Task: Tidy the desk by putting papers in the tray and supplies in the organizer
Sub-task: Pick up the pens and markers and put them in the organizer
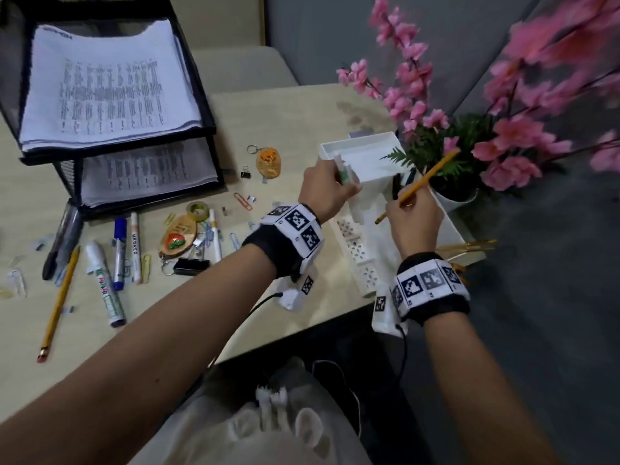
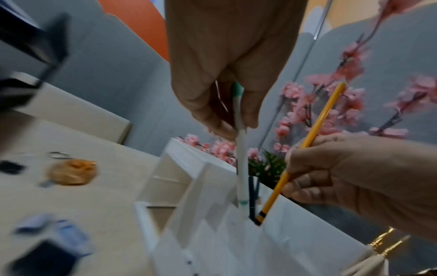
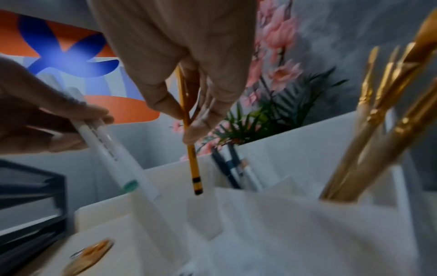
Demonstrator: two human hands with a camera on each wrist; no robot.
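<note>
A white desk organizer (image 1: 365,209) stands at the desk's right end. My left hand (image 1: 345,182) pinches a white marker with a green band (image 1: 343,172), held nearly upright. In the left wrist view the marker (image 2: 241,164) has its lower end dipped into an organizer (image 2: 212,233) slot beside dark pens. My right hand (image 1: 402,204) pinches a yellow pencil (image 1: 432,172). Its black-banded end (image 3: 196,184) hangs just above the organizer's (image 3: 260,224) compartments. The black mesh paper tray (image 1: 201,105) at the far left holds printed sheets on two levels.
Markers (image 1: 104,283), a second pencil (image 1: 58,303), paper clips, binder clips (image 1: 191,266), a tape roll (image 1: 198,209) and keychains (image 1: 268,162) lie scattered on the desk. A pot of pink flowers (image 1: 469,152) stands right behind the organizer. Gold-ferruled brushes (image 3: 369,134) fill its right compartment.
</note>
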